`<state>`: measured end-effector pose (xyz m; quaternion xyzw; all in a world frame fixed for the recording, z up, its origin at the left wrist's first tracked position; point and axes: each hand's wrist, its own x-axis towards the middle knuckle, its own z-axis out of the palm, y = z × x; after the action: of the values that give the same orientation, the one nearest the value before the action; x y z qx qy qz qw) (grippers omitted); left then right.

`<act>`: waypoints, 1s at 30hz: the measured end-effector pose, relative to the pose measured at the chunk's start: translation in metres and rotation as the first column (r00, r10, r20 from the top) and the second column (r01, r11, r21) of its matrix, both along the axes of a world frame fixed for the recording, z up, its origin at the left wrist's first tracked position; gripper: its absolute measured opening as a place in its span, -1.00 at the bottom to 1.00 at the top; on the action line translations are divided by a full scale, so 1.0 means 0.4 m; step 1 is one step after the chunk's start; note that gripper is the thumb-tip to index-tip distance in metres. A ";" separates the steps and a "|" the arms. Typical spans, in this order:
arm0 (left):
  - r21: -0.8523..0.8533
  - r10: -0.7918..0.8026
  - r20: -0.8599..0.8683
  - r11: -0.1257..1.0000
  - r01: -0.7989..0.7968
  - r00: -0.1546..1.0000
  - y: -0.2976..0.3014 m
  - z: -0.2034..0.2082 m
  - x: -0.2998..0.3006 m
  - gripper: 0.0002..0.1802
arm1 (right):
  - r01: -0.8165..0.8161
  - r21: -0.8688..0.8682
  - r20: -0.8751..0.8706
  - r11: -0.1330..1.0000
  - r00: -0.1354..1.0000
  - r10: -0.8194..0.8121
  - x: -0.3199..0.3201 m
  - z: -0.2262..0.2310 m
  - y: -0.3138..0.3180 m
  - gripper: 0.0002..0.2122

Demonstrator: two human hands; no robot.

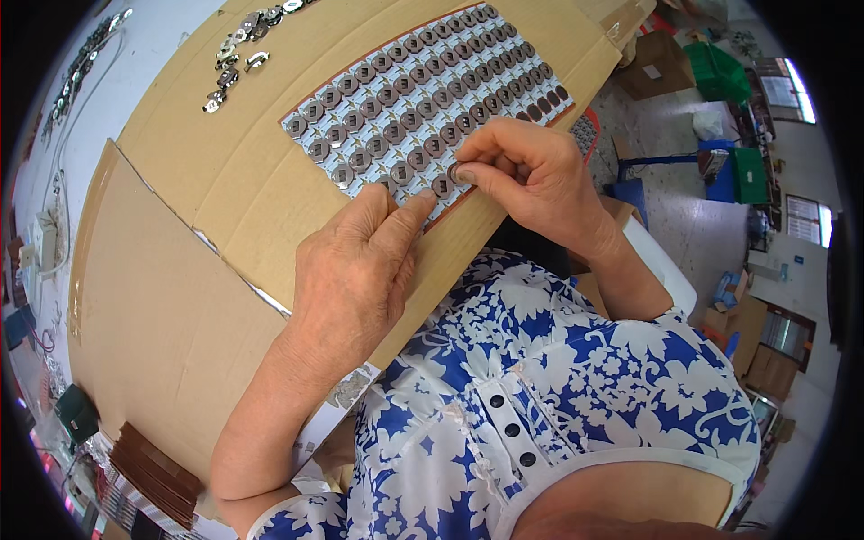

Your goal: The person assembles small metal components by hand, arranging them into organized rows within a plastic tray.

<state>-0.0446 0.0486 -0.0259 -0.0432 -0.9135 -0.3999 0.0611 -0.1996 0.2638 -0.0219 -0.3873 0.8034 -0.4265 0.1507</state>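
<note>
A: What does the head view, our only one, give you?

B: I have the sheet (441, 209) just past the left hand (355, 261), slanting away beyond the right hand (540, 175), on the cardboard-covered tabletop (234, 180). Rows of round, dark discs (417, 158) lie across it.

A: And the hands themselves?

B: I see the left with its fingers loosely extended, tips resting on the sheet's near end; it grips nothing that I can make out. The right has thumb and forefinger almost together at a disc in the near row. I can't tell whether they have hold of it, since the tips cover part of it.

A: Which step would you call this?

B: I'd judge it one-disc-at-a-time work, the left steadying, the right setting or adjusting. The next move, I think, calls for a fine pinch and light pressure, without nudging the neighbours.

A: Anything loose nearby?

B: Beyond the left hand, silvery metal pieces (229, 76) straggle in a line, well apart from both hands.

A: Any labels or writing?

B: Most discs carry a small pale mark or fitting, I can't tell which, and printing repeats on the sheet between them. It's too small for me to read, and I make out no brand.
</note>
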 end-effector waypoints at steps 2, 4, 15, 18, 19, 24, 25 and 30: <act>-0.001 0.001 -0.008 1.000 -0.001 1.000 0.003 0.001 0.000 -0.43 | -0.004 0.004 -0.067 1.000 0.998 0.004 0.000 -0.011 0.006 -0.86; -0.005 0.004 -0.013 1.000 -0.004 1.000 0.004 0.003 0.002 -0.43 | -0.074 -0.038 -0.147 0.997 0.987 0.068 -0.004 -0.021 0.012 -0.84; 0.042 0.009 0.036 0.999 -0.011 0.999 -0.002 0.005 0.003 -0.49 | -0.060 0.069 -0.338 0.996 0.938 0.080 0.025 -0.009 -0.013 -0.90; 0.081 -0.025 0.065 0.997 0.019 0.998 -0.016 0.011 -0.007 -0.52 | -0.035 0.037 -0.349 0.999 0.936 0.046 0.023 -0.005 -0.017 -0.91; 0.075 -0.017 0.069 0.997 0.012 0.997 -0.028 0.003 -0.008 -0.52 | -0.008 0.041 -0.313 0.999 0.950 0.020 0.021 0.003 -0.024 -0.93; 0.798 0.006 0.326 0.535 -0.279 0.945 -0.039 0.000 0.003 -0.59 | 0.051 -0.207 -0.114 0.977 0.991 -0.076 0.066 0.020 -0.044 -0.89; 0.851 -0.017 0.300 0.456 -0.259 0.954 -0.043 -0.005 0.002 -0.60 | 0.078 -0.244 0.175 0.967 0.984 -0.035 0.079 0.013 -0.052 -0.88; 0.867 0.044 0.401 0.304 -0.395 0.915 -0.019 0.027 -0.009 -0.53 | 0.138 -0.366 0.625 0.920 0.769 0.133 0.107 0.012 -0.061 -0.85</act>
<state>-0.0481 0.0410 -0.0151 0.1885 -0.5101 -0.8391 -0.0111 -0.1569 0.2395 -0.0173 -0.2400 0.6027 -0.6841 0.3334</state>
